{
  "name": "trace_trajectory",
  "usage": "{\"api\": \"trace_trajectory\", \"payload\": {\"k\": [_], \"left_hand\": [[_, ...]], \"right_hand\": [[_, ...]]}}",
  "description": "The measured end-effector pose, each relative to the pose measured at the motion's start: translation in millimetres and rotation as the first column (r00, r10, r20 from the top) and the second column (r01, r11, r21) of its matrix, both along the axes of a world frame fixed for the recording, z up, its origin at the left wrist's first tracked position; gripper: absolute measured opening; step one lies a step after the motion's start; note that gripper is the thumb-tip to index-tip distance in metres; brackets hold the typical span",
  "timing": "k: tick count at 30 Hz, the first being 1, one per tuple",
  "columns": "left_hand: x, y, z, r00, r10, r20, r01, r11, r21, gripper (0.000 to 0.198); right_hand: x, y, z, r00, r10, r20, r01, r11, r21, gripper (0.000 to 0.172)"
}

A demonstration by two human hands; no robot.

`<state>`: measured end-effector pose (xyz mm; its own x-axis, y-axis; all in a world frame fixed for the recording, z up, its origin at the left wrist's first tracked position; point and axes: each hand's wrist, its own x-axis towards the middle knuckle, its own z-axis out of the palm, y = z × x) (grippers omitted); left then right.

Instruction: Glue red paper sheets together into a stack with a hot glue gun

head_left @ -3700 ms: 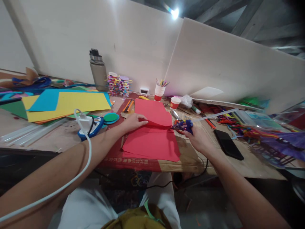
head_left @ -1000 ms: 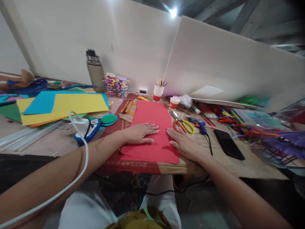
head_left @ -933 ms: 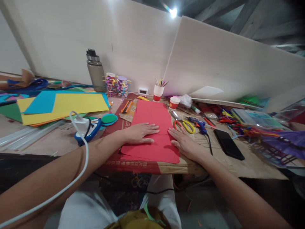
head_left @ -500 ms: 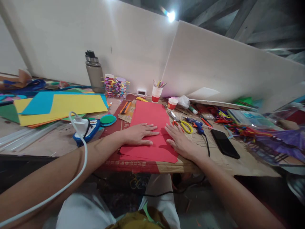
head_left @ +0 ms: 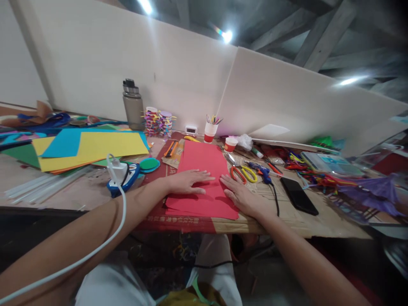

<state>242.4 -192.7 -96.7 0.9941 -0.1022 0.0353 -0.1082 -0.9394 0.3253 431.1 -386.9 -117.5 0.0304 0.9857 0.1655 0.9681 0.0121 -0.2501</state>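
Observation:
Red paper sheets (head_left: 204, 159) lie stacked on the cardboard in front of me, their lower edges slightly fanned. My left hand (head_left: 188, 182) rests flat on the left part of the paper, fingers spread and pointing right. On the right edge of the paper lies my right hand (head_left: 239, 192), palm down with its fingers apart. Neither hand grips anything. Just beyond the right hand are scissors (head_left: 247, 174) with yellow and red handles. A blue glue gun (head_left: 265, 173) with a black cord lies to their right.
A black phone (head_left: 298, 196) lies at the right. Behind stand a bottle (head_left: 133, 109), a cup of pencils (head_left: 210, 131) and a small cup (head_left: 230, 144). Yellow paper (head_left: 111, 146) and a power strip (head_left: 127, 178) are at the left. A white cord crosses my left forearm.
The camera view has tilted up and shifted slightly, showing more ceiling. Both hands stay flat on the red paper, with the right hand a little nearer its right edge.

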Motion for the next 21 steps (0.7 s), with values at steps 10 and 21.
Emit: {"api": "trace_trajectory", "payload": {"k": [10, 21], "left_hand": [[7, 17, -11.2, 0.910, 0.352, 0.220, -0.371, 0.927, 0.054, 0.063], [4, 20, -18.3, 0.920, 0.391, 0.012, -0.385, 0.898, 0.213, 0.078]], "right_hand": [[-4, 44, 28.8, 0.998, 0.033, 0.053, -0.037, 0.997, 0.069, 0.066], [-5, 118, -5.7, 0.983, -0.162, 0.084, 0.171, 0.977, -0.125, 0.071]]}}
